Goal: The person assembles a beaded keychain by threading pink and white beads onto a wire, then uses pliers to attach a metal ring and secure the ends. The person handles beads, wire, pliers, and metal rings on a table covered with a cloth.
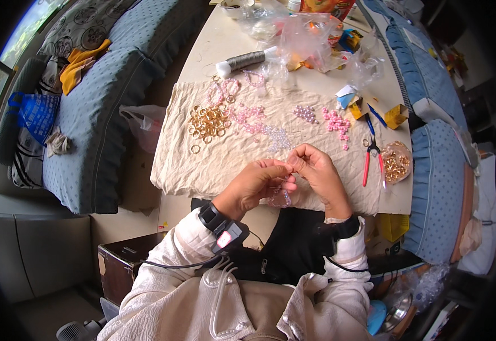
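Note:
My left hand [256,183] is closed in a pinch near the front edge of the cloth, and a string of pale lilac beads [283,199] hangs from its fingers. Fingertips of my right hand [318,170] are pinched together against those of the left; what lies between them is too small to make out. Just beyond the hands, loose clear beads [277,138] are spread on a beige cloth [185,173]. Pink beads [337,123], lilac beads [306,113] and a heap of gold rings [208,123] lie farther off. Finished-looking pink beaded loops [223,90] rest behind the rings.
Red-handled pliers [366,166] and a clear tub of gold pieces [397,163] sit at the right. A grey thread spool [244,61] and crumpled plastic bags [310,41] occupy the far table. Blue-covered seats [91,133] flank the table. Cables run from the bands on both wrists.

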Demonstrator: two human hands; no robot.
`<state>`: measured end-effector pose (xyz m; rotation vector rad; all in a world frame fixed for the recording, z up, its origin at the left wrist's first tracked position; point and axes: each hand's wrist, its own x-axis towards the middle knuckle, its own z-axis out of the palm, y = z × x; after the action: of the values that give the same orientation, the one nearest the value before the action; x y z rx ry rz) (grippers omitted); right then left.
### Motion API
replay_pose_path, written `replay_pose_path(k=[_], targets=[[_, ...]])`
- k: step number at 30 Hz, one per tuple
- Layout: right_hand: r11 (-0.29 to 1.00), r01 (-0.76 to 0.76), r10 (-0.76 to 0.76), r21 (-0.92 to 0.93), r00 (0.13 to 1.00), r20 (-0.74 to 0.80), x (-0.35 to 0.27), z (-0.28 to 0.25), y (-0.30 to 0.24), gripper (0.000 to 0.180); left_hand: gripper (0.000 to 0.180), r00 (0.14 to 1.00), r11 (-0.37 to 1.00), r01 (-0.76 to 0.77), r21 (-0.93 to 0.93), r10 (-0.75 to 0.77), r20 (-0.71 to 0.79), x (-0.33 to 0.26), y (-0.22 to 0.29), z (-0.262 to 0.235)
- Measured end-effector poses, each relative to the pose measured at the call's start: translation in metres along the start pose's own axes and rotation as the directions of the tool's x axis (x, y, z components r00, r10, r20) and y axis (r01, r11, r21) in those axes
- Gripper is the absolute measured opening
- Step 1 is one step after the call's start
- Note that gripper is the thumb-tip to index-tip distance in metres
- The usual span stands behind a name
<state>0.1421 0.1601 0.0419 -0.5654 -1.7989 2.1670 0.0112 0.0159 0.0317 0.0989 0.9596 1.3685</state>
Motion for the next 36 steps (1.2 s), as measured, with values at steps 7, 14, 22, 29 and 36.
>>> replay_pose_path(k=[7, 14, 22, 29, 36], targets=[[0.995, -0.075, 0.066, -0.062, 0.987, -0.144, 0.004, -0.002, 0.006, 0.02, 0.016, 0.999, 1.0, -0.005, 0.011, 0.004, 0.053, -0.007, -0.005, -0.005], [1.0, -0.008, 0.005, -0.015, 0.991, -0.137, 0.004, 0.008, 0.013, 0.021, 0.021, 0.982, 0.989, -0.115, 0.097, 0.098, 0.162, -0.008, -0.006, -0.011], [0.998, 0.009, -0.019, -0.069, 0.988, -0.155, -0.004, 0.022, 0.012, 0.016, 0.015, 0.992, 0.989, -0.119, 0.088, 0.123, -0.032, -0.018, -0.004, 0.003], [0.934, 0.187, -0.243, -0.305, 0.957, -0.157, -0.001, 0.029, 0.017, 0.017, 0.005, 0.965, 0.97, -0.202, 0.138, 0.221, -0.143, -0.017, -0.005, -0.001], [0.638, -0.179, -0.384, -0.749, 0.769, -0.511, -0.012, -0.046, 0.002, 0.031, 0.011, 0.895, 0.864, -0.29, 0.412, 0.398, -0.204, -0.027, 0.016, -0.017]])
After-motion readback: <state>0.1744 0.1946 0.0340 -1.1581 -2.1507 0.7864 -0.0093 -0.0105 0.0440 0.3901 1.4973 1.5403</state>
